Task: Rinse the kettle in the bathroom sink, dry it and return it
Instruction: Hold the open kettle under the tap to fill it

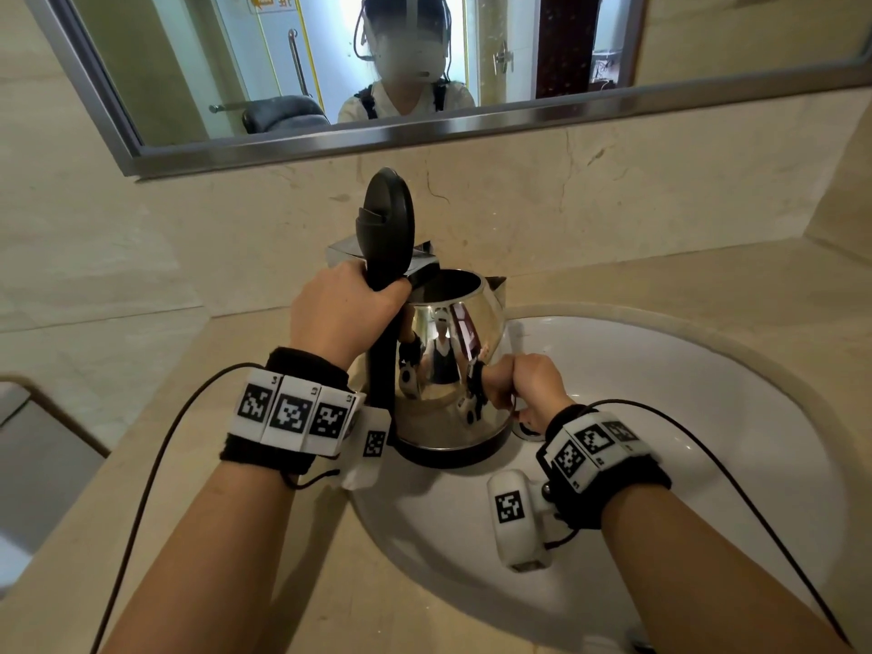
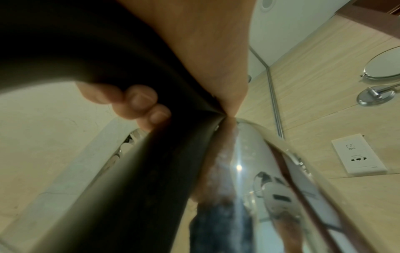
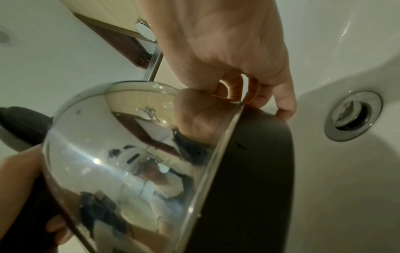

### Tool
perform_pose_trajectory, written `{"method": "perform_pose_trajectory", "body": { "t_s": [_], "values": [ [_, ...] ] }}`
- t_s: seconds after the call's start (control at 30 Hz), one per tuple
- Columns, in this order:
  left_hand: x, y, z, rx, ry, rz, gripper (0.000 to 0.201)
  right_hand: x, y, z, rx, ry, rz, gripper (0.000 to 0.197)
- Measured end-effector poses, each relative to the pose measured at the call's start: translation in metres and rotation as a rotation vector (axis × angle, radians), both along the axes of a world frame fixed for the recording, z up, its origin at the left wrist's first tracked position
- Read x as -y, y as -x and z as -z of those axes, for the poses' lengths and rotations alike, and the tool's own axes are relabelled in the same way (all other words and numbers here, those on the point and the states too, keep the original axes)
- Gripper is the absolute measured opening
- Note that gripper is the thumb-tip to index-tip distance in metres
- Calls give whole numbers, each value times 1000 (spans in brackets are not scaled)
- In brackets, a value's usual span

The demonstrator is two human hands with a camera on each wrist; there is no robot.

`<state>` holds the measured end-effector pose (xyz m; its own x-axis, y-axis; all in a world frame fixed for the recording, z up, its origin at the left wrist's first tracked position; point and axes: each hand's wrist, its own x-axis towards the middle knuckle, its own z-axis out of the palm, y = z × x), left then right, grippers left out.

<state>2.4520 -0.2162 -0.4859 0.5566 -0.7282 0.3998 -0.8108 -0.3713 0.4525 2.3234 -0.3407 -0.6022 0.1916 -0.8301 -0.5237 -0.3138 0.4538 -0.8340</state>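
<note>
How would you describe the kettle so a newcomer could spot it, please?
Below the mirror sits a white sink. At its left edge the left hand grips the kettle. Unlike the boxy chrome tap behind, it is rounded, its black lid raised upright.

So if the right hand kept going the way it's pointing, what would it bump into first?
The kettle. The right hand points at its shiny lower side, and the curled fingers look to be touching it.

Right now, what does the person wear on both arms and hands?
The left hand and right hand are bare, with no sleeves. The left wristband and right wristband are black, with white blocks printed with square black-and-white markers; each bears a white camera housing with one marker and a thin black cable.
</note>
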Motion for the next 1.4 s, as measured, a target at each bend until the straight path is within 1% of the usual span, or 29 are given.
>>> {"method": "perform_pose_trajectory", "body": {
  "t_s": [0.1, 0.2, 0.3, 0.47, 0.77, 0.83, 0.9, 1.0, 1.07, 1.17, 1.27, 1.4],
  "values": [
    [0, 0, 0, -1, -2, 4, 29, 2, 1, 0, -21, -30, -23, 13],
    [0, 0, 0, 7, 0, -2, 28, 3, 3, 1, -10, -44, -18, 25],
    [0, 0, 0, 12, 1, -12, 28, 4, 3, 0, -25, -44, -35, 32],
    [0, 0, 0, 8, -5, -14, 29, 1, 0, -3, -34, -18, -40, 13],
    [-1, 2, -1, 5, -19, -12, 29, 3, 1, 2, 10, -27, -5, 12],
    [-1, 1, -1, 4, -17, -8, 28, 3, 1, 2, 4, -32, -9, 18],
    [0, 1, 0, 6, -16, -7, 28, 3, 1, 2, -5, -35, -16, 29],
    [0, 0, 0, 3, -8, 0, 28, 2, 3, 0, -22, -47, -25, 34],
    [-1, 0, 0, 4, -2, 3, 28, 1, 6, -2, -19, -52, -41, 32],
    [-1, 0, 0, 12, 0, 5, 26, -1, 5, -4, -17, -28, -65, 17],
    [0, -1, 1, 15, 5, 6, 27, -1, 2, -4, -28, 5, -35, 24],
    [0, -1, 1, 14, -2, 6, 27, 0, 2, -3, -34, -14, -37, 12]
  ]
}}
